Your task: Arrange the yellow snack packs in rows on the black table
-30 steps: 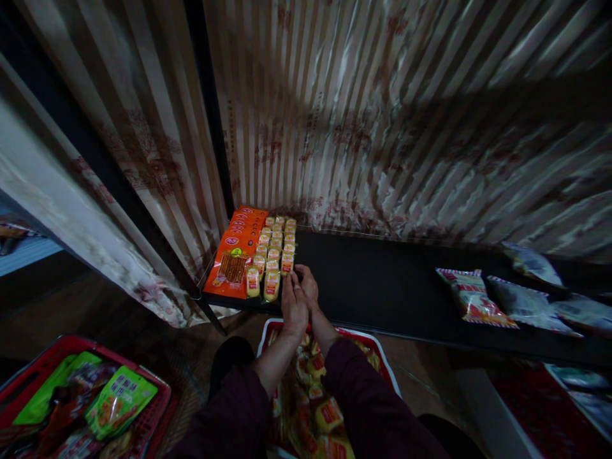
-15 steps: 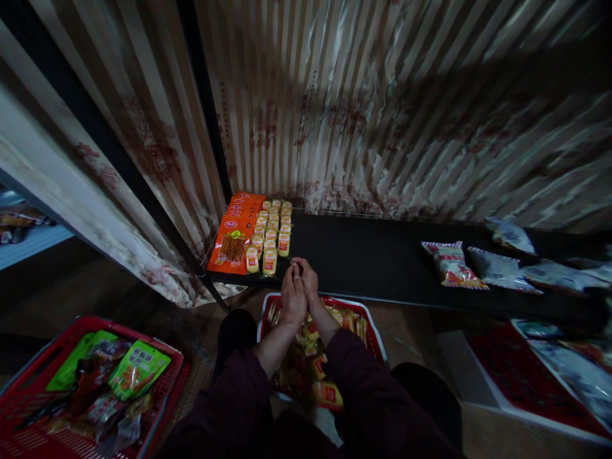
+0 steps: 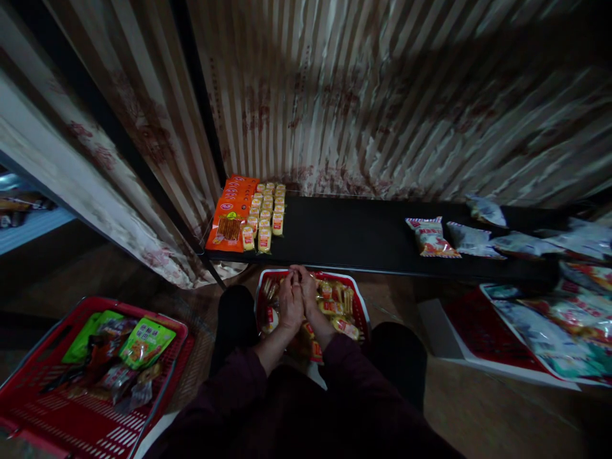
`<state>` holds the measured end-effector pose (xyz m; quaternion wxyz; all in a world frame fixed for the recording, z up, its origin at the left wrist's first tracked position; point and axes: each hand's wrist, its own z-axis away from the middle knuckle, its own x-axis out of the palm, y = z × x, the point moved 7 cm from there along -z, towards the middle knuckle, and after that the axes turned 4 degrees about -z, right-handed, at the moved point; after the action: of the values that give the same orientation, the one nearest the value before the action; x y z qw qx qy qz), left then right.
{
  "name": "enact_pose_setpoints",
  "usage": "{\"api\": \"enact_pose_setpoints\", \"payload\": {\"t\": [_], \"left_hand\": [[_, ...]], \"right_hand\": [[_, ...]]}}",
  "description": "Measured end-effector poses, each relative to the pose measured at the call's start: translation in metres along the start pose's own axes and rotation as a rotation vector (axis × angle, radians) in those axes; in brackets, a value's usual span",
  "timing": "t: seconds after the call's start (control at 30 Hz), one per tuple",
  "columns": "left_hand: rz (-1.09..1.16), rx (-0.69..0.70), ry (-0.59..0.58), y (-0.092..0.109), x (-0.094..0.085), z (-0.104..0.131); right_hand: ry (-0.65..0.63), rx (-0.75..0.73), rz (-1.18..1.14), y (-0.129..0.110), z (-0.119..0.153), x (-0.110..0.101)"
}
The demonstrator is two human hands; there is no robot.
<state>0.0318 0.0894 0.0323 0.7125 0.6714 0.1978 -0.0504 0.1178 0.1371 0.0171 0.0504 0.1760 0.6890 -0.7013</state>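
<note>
My left hand (image 3: 289, 305) and my right hand (image 3: 309, 294) are pressed against each other over the front basket (image 3: 367, 317), near the edge of the black shelf (image 3: 335, 233). Both look closed, fingers together; whatever may be between them is hidden. Beneath them, the red basket with a white rim holds many small yellow-wrapped packs (image 3: 345, 327). On the shelf's left end, small yellow packs (image 3: 264, 238) stand in rows beside overlapping orange packets (image 3: 228, 220).
To the left sits a red basket (image 3: 29, 396) with green packets (image 3: 147, 343) and other snacks. Puffy bags (image 3: 431, 238) lie on the shelf's right part. At lower right, another red basket (image 3: 471, 325) is full of bags. A striped curtain (image 3: 306, 95) hangs behind.
My joined hands have moved back from the shelf edge, and sit more over the front basket. The view has shifted, so the shelf appears higher.
</note>
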Motion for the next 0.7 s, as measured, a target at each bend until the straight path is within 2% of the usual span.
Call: {"api": "enact_pose_setpoints", "payload": {"t": [0.17,0.27,0.43,0.7], "left_hand": [[0.037,-0.145,-0.086,-0.029,0.016,0.009],[-0.012,-0.194,-0.146,-0.037,0.022,0.012],[-0.154,-0.213,-0.209,-0.045,0.026,0.012],[-0.240,-0.188,-0.281,-0.055,0.038,0.003]], "right_hand": [[0.052,0.098,0.075,0.020,0.020,-0.011],[0.050,0.122,0.100,0.031,0.029,-0.015],[0.074,0.095,0.125,0.040,0.037,-0.018],[0.133,0.050,0.266,0.049,0.044,-0.025]]}}
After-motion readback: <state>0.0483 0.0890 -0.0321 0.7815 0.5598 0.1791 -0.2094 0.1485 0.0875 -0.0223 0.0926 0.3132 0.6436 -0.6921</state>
